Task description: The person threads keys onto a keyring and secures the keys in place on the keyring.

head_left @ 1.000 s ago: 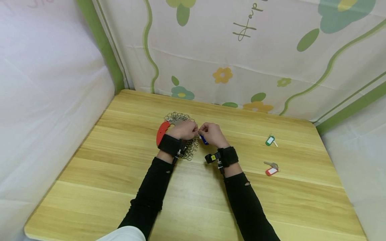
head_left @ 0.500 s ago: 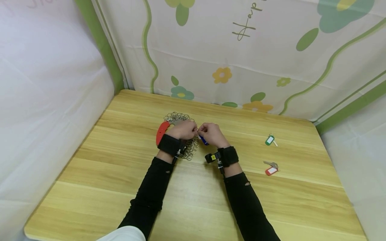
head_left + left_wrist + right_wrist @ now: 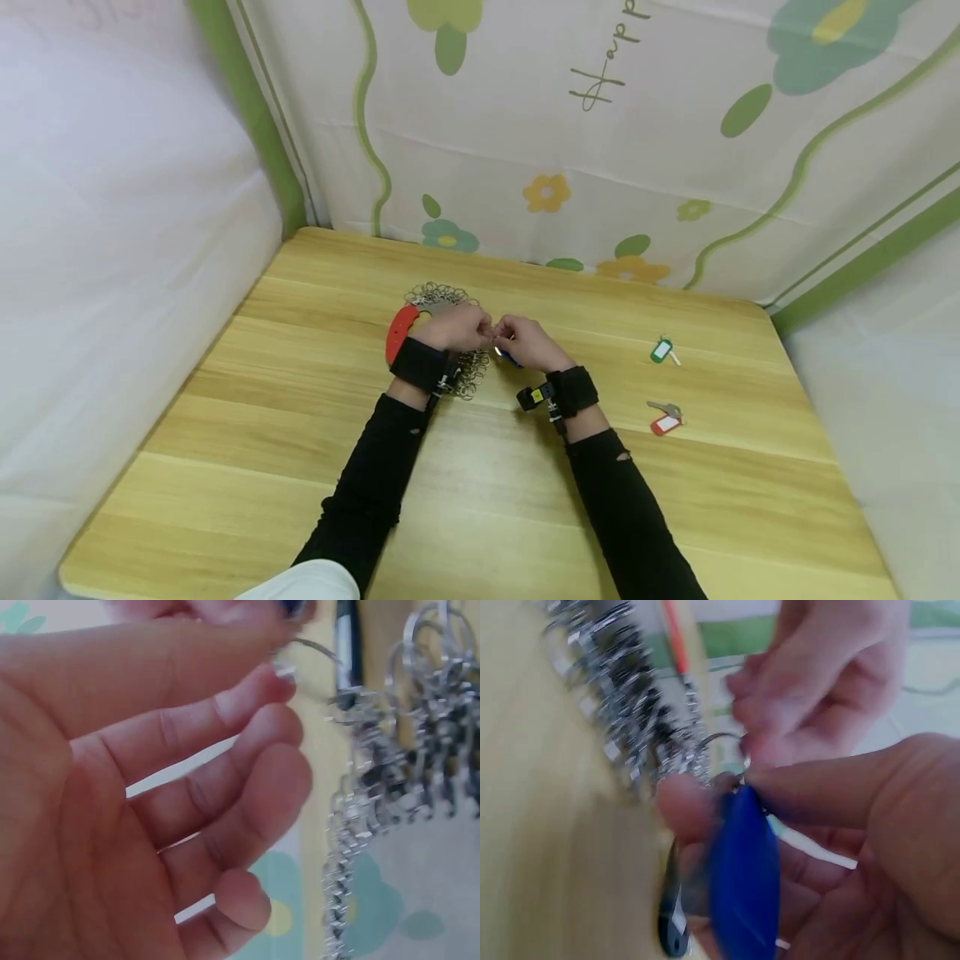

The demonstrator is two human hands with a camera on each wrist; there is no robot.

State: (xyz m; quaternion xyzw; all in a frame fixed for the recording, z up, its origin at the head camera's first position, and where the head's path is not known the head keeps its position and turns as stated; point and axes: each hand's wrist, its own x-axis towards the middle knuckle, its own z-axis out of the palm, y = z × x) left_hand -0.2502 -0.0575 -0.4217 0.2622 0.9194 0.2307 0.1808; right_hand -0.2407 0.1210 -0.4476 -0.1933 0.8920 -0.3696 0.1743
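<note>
A grey plate with a red grip [image 3: 401, 335] and many small metal rings [image 3: 437, 293] round its edge lies left of centre on the table, partly under the left hand [image 3: 452, 327]. The left thumb and forefinger pinch a thin metal ring [image 3: 319, 649] at the plate's edge; the other fingers curl loosely. Close beside it, the right hand [image 3: 527, 342] pinches the top of a blue key tag [image 3: 744, 877]. Below that tag's side hangs a dark piece with a hole [image 3: 673, 934], blurred. Both hands' fingertips meet at the ring, hiding the joint.
On the right of the wooden table [image 3: 480, 500] lie a green key tag [image 3: 662, 350] with a key and, nearer, a red key tag [image 3: 666, 425] with a key [image 3: 664, 408]. White cloth walls stand behind and at both sides.
The right hand has turned and shifted slightly, and the blue key tag shows less beneath it. The left hand stays at the ring. The head view has tilted a little.
</note>
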